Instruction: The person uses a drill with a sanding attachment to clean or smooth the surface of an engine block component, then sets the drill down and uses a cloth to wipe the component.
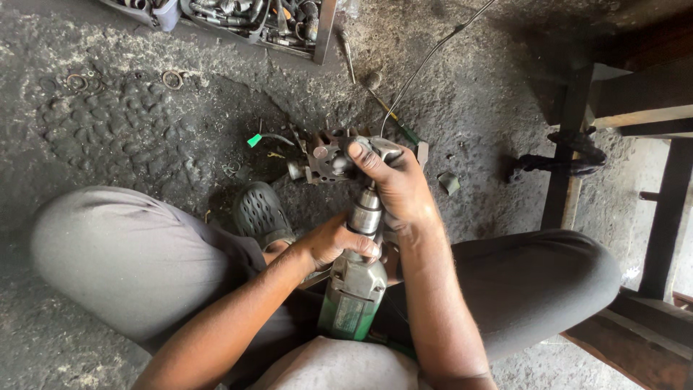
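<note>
Floor (pixel 144 130) of rough, gritty concrete

My left hand (pixel 328 242) grips a drill (pixel 354 292) with glossy green plastic and a dull, smooth metal chuck (pixel 367 213). At twelve o'clock my right hand (pixel 393 184) holds a grimy, rough cast-metal block (pixel 328 155). The floor (pixel 130 137) is coarse, matt concrete.
</note>
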